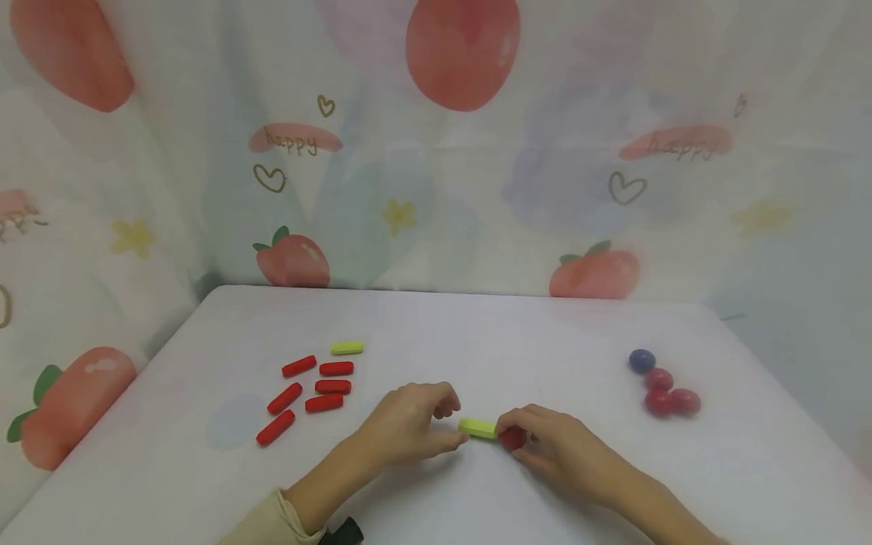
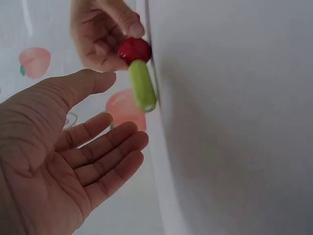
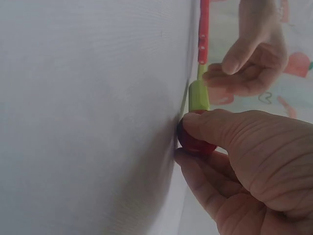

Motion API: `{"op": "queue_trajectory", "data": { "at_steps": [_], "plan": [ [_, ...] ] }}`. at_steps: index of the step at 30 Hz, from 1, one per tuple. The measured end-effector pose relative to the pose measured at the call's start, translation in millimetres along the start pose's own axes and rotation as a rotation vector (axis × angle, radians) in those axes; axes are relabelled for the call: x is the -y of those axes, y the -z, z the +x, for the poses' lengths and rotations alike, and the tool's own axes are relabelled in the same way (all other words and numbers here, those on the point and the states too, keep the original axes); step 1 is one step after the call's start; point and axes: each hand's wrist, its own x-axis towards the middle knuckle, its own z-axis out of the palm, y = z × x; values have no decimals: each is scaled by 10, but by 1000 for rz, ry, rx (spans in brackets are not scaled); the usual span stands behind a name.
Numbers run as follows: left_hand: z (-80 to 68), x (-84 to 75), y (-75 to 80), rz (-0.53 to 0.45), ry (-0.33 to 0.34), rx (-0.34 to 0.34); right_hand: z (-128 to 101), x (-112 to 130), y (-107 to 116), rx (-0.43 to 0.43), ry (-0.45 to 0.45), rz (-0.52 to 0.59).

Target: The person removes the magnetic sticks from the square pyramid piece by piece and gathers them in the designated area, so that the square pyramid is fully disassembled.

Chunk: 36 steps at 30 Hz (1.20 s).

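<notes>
While our right hand (image 1: pixel 545 443) pinches a red ball (image 1: pixel 512 437) against 1 green stick (image 1: pixel 478 428) lying on the table (image 1: pixel 477 333), our left hand (image 1: pixel 409 424) hovers beside it, fingers (image 2: pixel 105 152) relaxed, holding nothing.

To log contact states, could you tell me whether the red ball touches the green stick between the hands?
Touching: the left wrist view shows the red ball butted against the green stick with no gap.

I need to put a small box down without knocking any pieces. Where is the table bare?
Bare: the middle stretch of the white table between the red sticks and the balls, beyond the hands, and the far edge. Crowded: the front centre, where left hand and right hand meet at the green stick.
</notes>
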Motion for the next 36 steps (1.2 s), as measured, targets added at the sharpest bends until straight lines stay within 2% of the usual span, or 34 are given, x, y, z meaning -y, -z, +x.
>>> {"op": "queue_trajectory", "data": {
  "at_steps": [5,13,19,28,36],
  "plan": [
    [64,-32,-133,-29,5,25,-11,15,-8,-2,-6,15],
    [60,-29,-161,-157,56,3,-2,30,41,0,-84,89],
    [83,-24,-166,-214,-12,-30,55,43,74,-19,-58,179],
    [84,-36,-163,-196,-102,-97,73,67,72,-62,-116,252],
    [71,-59,-148,-198,-117,-111,84,91,82,-92,-135,253]
  ]
}}
